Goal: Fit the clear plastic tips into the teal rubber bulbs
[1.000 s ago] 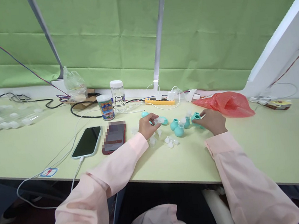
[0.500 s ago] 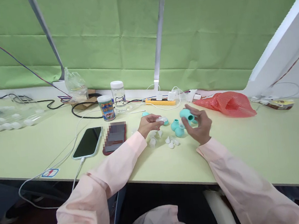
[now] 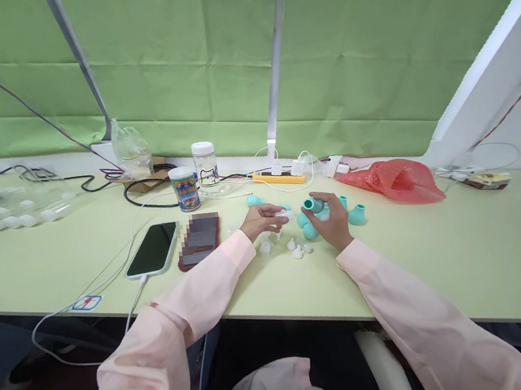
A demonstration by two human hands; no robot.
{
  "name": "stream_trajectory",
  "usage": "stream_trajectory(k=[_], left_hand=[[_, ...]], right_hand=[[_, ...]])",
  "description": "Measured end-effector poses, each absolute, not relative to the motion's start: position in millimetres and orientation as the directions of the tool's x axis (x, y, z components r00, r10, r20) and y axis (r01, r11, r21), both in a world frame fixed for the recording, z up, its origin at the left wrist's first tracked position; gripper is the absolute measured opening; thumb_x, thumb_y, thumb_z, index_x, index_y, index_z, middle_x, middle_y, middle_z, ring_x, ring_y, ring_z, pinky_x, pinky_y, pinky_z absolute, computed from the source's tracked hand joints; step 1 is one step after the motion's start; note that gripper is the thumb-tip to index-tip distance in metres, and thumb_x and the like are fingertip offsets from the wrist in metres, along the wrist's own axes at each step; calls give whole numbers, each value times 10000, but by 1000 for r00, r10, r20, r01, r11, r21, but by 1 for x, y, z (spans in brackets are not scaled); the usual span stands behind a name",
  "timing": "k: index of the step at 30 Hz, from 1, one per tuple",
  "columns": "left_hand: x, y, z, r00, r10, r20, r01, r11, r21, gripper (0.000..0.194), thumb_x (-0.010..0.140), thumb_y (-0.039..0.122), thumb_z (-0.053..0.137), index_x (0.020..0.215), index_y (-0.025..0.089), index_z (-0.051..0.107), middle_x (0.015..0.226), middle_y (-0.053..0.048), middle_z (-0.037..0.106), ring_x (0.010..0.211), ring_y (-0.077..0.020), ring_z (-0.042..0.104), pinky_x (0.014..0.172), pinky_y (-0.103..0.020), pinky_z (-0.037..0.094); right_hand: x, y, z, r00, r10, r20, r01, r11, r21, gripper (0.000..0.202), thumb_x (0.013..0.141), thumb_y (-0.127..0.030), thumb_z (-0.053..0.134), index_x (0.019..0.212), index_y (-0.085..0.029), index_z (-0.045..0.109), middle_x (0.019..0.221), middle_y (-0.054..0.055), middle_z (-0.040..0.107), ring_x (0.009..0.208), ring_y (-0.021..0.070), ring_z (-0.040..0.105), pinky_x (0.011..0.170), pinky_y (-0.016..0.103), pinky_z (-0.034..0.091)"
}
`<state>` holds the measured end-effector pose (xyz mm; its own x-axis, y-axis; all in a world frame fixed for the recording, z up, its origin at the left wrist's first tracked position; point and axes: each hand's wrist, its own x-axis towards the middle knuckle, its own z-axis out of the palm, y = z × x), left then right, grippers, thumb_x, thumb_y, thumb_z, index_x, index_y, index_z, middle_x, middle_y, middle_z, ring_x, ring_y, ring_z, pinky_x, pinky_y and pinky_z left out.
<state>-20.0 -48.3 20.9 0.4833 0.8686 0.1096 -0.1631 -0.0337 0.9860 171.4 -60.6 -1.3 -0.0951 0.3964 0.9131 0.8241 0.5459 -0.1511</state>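
My right hand [image 3: 333, 221] grips a teal rubber bulb [image 3: 312, 204], its round open mouth turned toward my left. Opposite it, my left hand [image 3: 263, 219] pinches a small translucent plastic nozzle [image 3: 285, 214] between thumb and fingers. A short gap separates the two pieces. Below my right hand sit several more teal bulbs [image 3: 309, 231], partly covered by the fingers. One loose bulb [image 3: 357, 214] rests on the table to the right, and a teal bulb [image 3: 255, 200] lies behind my left hand. Several white nozzle pieces [image 3: 297, 251] are scattered on the table in front of my hands.
Left of my hands lie a dark-screened phone [image 3: 152, 250] and a red-cased phone [image 3: 199, 241]. Behind stand a printed cup [image 3: 185, 190] and a white-lidded bottle [image 3: 206, 165]. A yellow power strip [image 3: 282, 178] and a red plastic bag [image 3: 394, 182] lie along the back.
My right hand has come left and down with the teal bulb, whose mouth has turned from rightward to leftward. The loose bulb at the right has come into view. My left hand stays nearly in place.
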Motion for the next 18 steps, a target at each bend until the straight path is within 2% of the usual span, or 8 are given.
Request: stream_trajectory(k=[3,6,8,11,14,18], left_hand=[[-19,-48,20,476,872,111,-125,-57,990,406,452,226,718,810,93,580,633,-35,585,497,-78,520,495,-237,457],[-19,-47,20,476,872,113,-109,-69,992,416,449,239,719,814,96,580,661,-45,592,512,-83,530,500,-235,462],[-18,-47,21,472,874,114,-103,-74,992,418,449,242,719,816,98,580,666,-46,593,518,-84,533,500,-231,462],[-19,-47,21,455,882,122,-95,-87,992,410,450,241,719,811,102,581,657,-42,592,519,-85,533,494,-223,455],[-18,-47,21,441,887,137,-89,-109,990,400,452,240,718,803,103,584,632,-33,589,510,-80,527,490,-218,449],[-17,-48,21,442,883,159,-90,-133,987,394,451,237,717,795,99,583,608,-25,582,481,-65,507,473,-205,436]], right_hand=[[181,-54,-3,-28,420,907,849,490,-201,254,710,-285,501,935,-182,442,951,83,546,899,193,504,747,381,404],[185,-50,-4,-29,397,917,835,513,-196,276,702,-293,516,939,-184,426,969,86,543,914,187,504,749,379,410],[184,-50,-5,-91,351,932,810,570,-136,272,694,-293,530,924,-196,421,991,89,541,926,189,500,744,383,412],[180,-52,-4,-257,278,926,776,630,26,208,706,-276,518,883,-221,423,1021,78,543,945,188,493,773,411,386],[180,-58,0,-357,282,890,800,584,136,144,723,-268,492,850,-240,431,1043,49,545,980,185,474,831,455,316],[180,-68,2,-371,315,874,856,481,190,84,724,-267,484,802,-256,454,1052,13,546,1023,191,438,862,481,247]])
